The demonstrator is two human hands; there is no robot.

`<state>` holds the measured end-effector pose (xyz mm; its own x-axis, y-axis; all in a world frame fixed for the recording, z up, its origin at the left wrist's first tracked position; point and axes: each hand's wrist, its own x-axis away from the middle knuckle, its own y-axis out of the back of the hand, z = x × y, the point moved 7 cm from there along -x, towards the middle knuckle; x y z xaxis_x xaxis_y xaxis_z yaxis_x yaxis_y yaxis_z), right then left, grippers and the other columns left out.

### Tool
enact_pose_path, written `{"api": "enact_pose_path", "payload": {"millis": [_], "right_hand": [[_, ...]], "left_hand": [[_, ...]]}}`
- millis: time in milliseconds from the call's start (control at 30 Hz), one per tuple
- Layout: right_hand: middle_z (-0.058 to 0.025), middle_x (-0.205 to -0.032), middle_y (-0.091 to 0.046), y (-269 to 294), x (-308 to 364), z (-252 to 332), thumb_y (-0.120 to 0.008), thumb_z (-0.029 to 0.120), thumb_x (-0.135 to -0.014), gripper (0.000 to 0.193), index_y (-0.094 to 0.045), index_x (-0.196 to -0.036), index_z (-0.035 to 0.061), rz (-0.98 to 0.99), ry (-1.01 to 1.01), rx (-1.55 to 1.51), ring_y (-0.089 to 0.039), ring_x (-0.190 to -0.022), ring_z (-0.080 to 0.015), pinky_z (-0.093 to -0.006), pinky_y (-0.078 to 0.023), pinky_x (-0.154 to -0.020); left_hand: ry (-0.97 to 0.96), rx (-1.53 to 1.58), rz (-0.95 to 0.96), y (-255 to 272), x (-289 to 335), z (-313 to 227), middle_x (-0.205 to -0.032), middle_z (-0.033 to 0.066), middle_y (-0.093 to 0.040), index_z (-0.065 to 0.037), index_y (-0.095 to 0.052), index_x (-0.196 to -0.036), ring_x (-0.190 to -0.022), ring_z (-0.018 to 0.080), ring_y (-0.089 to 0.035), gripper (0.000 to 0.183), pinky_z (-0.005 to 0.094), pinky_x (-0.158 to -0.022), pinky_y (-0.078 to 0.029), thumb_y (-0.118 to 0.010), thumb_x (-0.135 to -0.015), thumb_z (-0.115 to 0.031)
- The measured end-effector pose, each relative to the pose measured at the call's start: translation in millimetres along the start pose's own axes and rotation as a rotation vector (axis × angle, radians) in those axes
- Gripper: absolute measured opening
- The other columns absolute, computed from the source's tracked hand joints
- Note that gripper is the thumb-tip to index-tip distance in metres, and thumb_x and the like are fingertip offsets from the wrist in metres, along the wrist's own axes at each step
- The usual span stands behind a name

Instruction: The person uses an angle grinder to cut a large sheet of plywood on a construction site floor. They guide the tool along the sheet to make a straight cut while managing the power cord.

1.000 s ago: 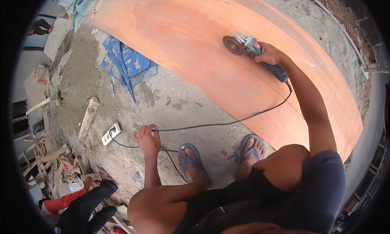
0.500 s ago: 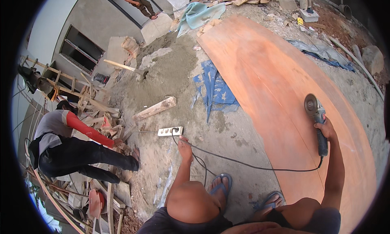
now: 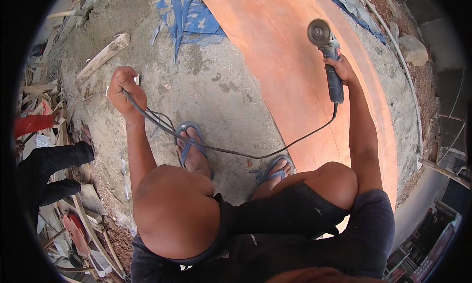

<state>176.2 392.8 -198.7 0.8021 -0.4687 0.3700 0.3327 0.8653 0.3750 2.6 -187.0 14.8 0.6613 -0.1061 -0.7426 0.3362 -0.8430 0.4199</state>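
Observation:
I squat on rough concrete beside a large orange plywood sheet (image 3: pixel 285 62). My right hand (image 3: pixel 338 69) grips the dark body of an angle grinder (image 3: pixel 325 44), its round disc held just above the sheet. A black power cord (image 3: pixel 231 149) runs from the grinder across the ground, over my sandalled left foot, up to my left hand (image 3: pixel 124 86). That hand is closed on the cord's end, right over a white socket strip that is mostly hidden beneath it.
A blue tarp (image 3: pixel 189 15) lies at the sheet's far edge. A wooden offcut (image 3: pixel 101 58) rests on the concrete at left. Scrap wood is piled along the left rim, where another person's dark trouser legs (image 3: pixel 51 172) and red sleeve (image 3: pixel 32 124) show. Stones and rubble border the right side.
The view has swung. My left hand has closed on the cord's end at the socket strip. My right hand has kept hold of the grinder over the sheet.

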Motion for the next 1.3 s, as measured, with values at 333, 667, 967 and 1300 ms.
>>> {"api": "enact_pose_path", "payload": {"millis": [333, 667, 967, 1300], "right_hand": [[-0.017, -0.114, -0.068, 7.3, -3.1, 50.8, -0.078, 0.033, -0.074, 0.064, -0.061, -0.129, 0.0026, -0.009, -0.171, 0.603, -0.066, -0.105, -0.03, -0.0428, -0.05, -0.092], [-0.0177, -0.106, -0.07, 6.6, 7.3, 114.8, -0.079, 0.027, -0.07, 0.059, -0.061, -0.119, 0.0006, 0.07, -0.171, 0.819, -0.065, -0.098, -0.0304, -0.0414, -0.051, -0.089], [-0.0155, -0.103, -0.07, 1.7, -6.0, 36.9, -0.079, 0.029, -0.071, 0.056, -0.062, -0.116, 0.0013, -0.015, -0.235, 0.668, -0.065, -0.1, -0.0269, -0.0391, -0.051, -0.09], [-0.0214, -0.112, -0.068, -24.2, -43.1, 21.9, -0.081, 0.032, -0.072, 0.072, -0.056, -0.13, -0.0025, 0.008, -0.133, 0.672, -0.065, -0.106, -0.0327, -0.0412, -0.05, -0.095]], "left_hand": [[0.431, 0.005, 0.984, -55.5, 122.3, 192.8, -0.064, 0.0097, -0.052, 0.0, -0.065, -0.084, -0.058, 0.0183, -0.046, 0.027, 0.0362, -0.057, -0.04, -0.075, -0.092, -0.024], [-0.039, 0.454, 1.503, -109.8, 155.6, 137.1, -0.086, 0.0131, -0.065, -0.007, -0.07, -0.097, -0.079, 0.0306, -0.062, 0.024, 0.0428, -0.071, -0.049, -0.077, -0.087, -0.027], [-0.272, 0.163, 2.261, -170.6, 157.5, 85.6, -0.098, 0.0172, -0.07, -0.009, -0.075, -0.106, -0.1, 0.0383, -0.066, 0.035, 0.0482, -0.085, -0.05, -0.068, -0.095, -0.041], [0.031, 0.35, 1.695, -200.4, 158.4, 95.9, -0.083, 0.0161, -0.069, -0.005, -0.071, -0.086, -0.084, 0.0391, -0.066, 0.04, 0.0493, -0.082, -0.05, -0.065, -0.096, -0.044]]}}
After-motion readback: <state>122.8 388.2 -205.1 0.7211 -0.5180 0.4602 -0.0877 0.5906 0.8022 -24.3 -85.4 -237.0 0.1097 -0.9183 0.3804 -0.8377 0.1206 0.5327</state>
